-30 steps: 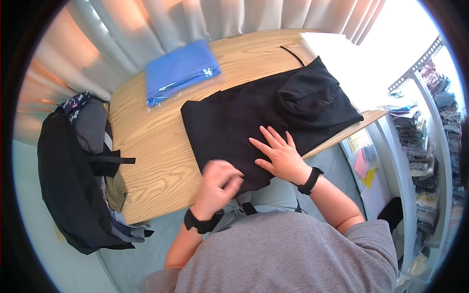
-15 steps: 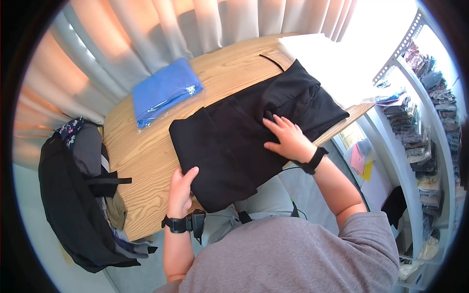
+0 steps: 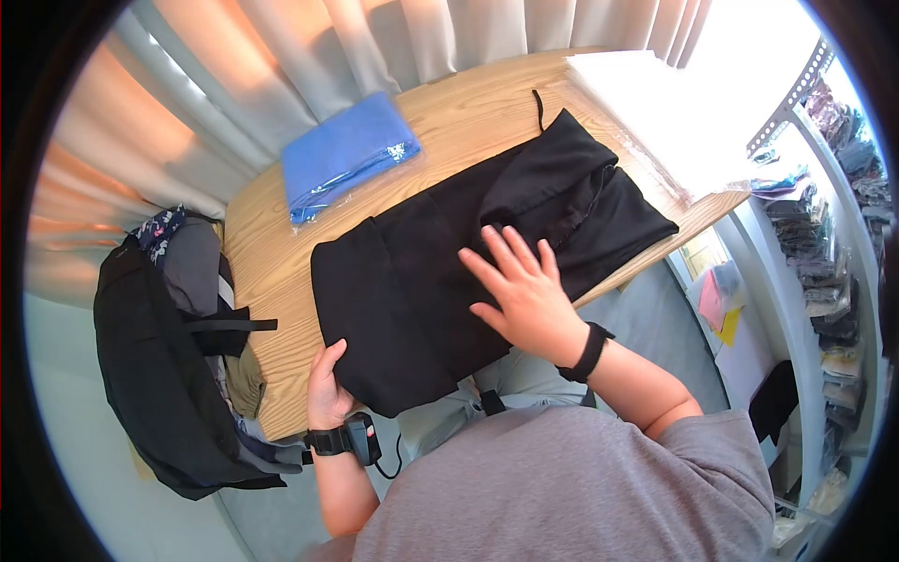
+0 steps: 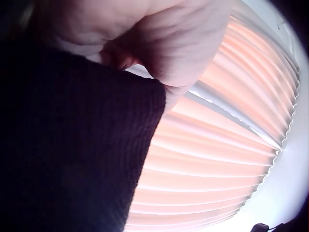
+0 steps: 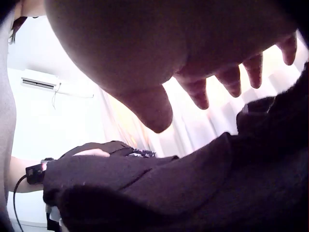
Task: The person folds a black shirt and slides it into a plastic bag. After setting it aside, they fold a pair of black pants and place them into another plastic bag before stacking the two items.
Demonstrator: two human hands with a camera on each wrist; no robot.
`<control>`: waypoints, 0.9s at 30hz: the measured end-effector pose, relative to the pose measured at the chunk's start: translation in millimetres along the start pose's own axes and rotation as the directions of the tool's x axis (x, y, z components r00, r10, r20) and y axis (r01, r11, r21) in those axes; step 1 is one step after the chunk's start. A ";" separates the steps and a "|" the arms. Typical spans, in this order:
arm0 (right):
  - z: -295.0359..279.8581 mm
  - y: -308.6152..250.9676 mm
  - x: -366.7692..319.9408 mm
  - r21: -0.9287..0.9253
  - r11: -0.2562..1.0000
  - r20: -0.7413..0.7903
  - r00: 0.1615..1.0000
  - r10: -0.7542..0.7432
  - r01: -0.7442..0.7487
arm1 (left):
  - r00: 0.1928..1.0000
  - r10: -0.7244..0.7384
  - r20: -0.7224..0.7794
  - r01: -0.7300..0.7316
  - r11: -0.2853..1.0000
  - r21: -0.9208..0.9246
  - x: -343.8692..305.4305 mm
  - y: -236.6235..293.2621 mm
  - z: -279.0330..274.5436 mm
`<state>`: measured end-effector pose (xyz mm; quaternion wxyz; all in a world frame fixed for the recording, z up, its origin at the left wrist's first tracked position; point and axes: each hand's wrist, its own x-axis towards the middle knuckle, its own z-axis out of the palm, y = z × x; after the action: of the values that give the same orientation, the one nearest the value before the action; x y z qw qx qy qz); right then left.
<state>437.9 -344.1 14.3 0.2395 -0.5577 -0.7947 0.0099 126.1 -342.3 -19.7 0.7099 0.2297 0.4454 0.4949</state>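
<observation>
A black garment (image 3: 412, 272) lies folded across the wooden table, its hood on the right side and its near edge hanging over the table's front. My left hand (image 3: 330, 391) grips the garment's near left corner, thumb on top and fingers beneath; in the left wrist view the dark cloth (image 4: 72, 140) reaches up to the hand (image 4: 145, 38). Over the middle of the garment is my right hand (image 3: 529, 304), fingers spread and straight. The right wrist view shows its fingers (image 5: 193, 92) a little above the cloth (image 5: 159, 179).
A blue packet in clear plastic (image 3: 348, 155) lies at the table's back left. Dark clothes (image 3: 140, 365) hang in a heap at the left edge. White sheets (image 3: 646, 112) lie at the back right, beside shelves (image 3: 782, 225) of packed items. Curtains (image 3: 393, 37) stand behind.
My left hand has moved left and taken hold of the garment's near corner. That end of the garment has shifted left. My right hand has lifted off the cloth, fingers still spread.
</observation>
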 end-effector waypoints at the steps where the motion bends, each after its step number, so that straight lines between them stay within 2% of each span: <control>1: 6.5 -1.4 -0.4 0.018 1.000 0.025 1.000 -0.013 0.013 | 0.999 0.030 0.043 -0.030 1.000 0.003 -0.6 1.3 2.4; 3: 24.7 3.6 -3.7 0.059 0.998 0.153 0.988 -0.037 0.029 | 0.995 0.071 0.066 -0.069 0.997 -0.031 0.1 6.2 10.1; 4: 30.4 6.0 -6.0 0.018 0.998 0.170 0.984 -0.059 0.057 | 0.990 0.114 0.083 -0.109 0.991 -0.073 0.3 9.7 17.1; 5: 35.8 8.7 -8.1 0.015 0.999 0.165 0.985 -0.052 0.051 | 0.989 0.113 0.091 -0.107 0.992 -0.069 0.3 13.5 26.3; 7: 40.4 11.8 -10.3 0.053 0.995 0.120 0.989 -0.089 0.083 | 0.968 0.217 0.129 -0.215 0.976 -0.032 -2.8 26.8 66.5; 8: 42.2 13.4 -11.4 0.081 0.994 0.117 0.989 -0.087 0.078 | 0.945 0.270 0.186 -0.278 0.960 0.021 -3.8 33.9 92.1; 13: 46.3 24.8 -15.1 0.123 0.989 0.074 0.993 -0.096 0.086 | 0.873 0.176 0.455 -0.309 0.921 0.236 31.2 40.4 192.9; 14: 47.8 31.3 -17.6 0.130 0.982 0.106 0.983 -0.148 0.134 | 0.849 0.192 0.492 -0.363 0.889 0.279 45.1 29.3 209.7; 15: 47.6 35.6 -19.3 0.140 0.974 0.138 0.970 -0.199 0.180 | 0.866 0.201 0.457 -0.403 0.823 0.401 57.6 13.5 223.5; 16: 46.1 36.0 -19.4 0.441 0.895 0.129 0.982 -0.138 0.068 | 0.886 0.015 0.464 -0.276 0.821 0.500 62.0 13.5 233.0; 17: 44.5 35.5 -19.6 0.697 0.716 0.138 0.987 -0.077 -0.042 | 0.877 -0.172 0.448 -0.150 0.788 0.597 64.8 13.2 239.6; 18: 42.4 35.6 -20.0 0.681 0.733 0.118 0.988 -0.102 -0.006 | 0.875 -0.174 0.452 -0.154 0.786 0.599 68.2 10.9 240.1; 20: 47.2 35.1 -20.9 0.666 0.746 0.095 0.988 -0.119 0.026 | 0.860 -0.128 0.494 -0.306 0.646 0.699 76.6 4.8 231.1; 21: 57.6 34.7 -22.6 0.690 0.718 -0.043 0.995 -0.089 0.094 | 0.860 -0.135 0.492 -0.302 0.642 0.705 75.2 2.7 224.5; 22: 60.7 32.9 -23.0 0.705 0.690 -0.176 0.983 -0.054 0.164 | 0.817 -0.094 0.568 -0.446 0.521 0.728 71.0 -0.1 215.1; 24: 52.6 35.3 -23.8 0.712 0.683 -0.156 0.985 -0.069 0.161 | 0.681 -0.028 0.731 -0.709 0.220 0.670 52.1 -2.6 205.5; 26: 41.6 38.2 -22.0 0.657 0.727 -0.177 0.978 -0.111 0.201 | 0.635 -0.069 0.769 -0.771 -0.003 0.637 36.8 -10.2 195.4; 27: 38.7 43.4 -22.8 0.568 0.784 -0.118 0.967 -0.225 0.251 | 0.624 -0.099 0.775 -0.781 -0.105 0.616 28.2 -13.9 195.1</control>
<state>467.0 -338.3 -40.6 0.4141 -0.3539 -0.8124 0.2082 303.9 -299.9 55.4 0.2587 0.9090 0.3048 0.1181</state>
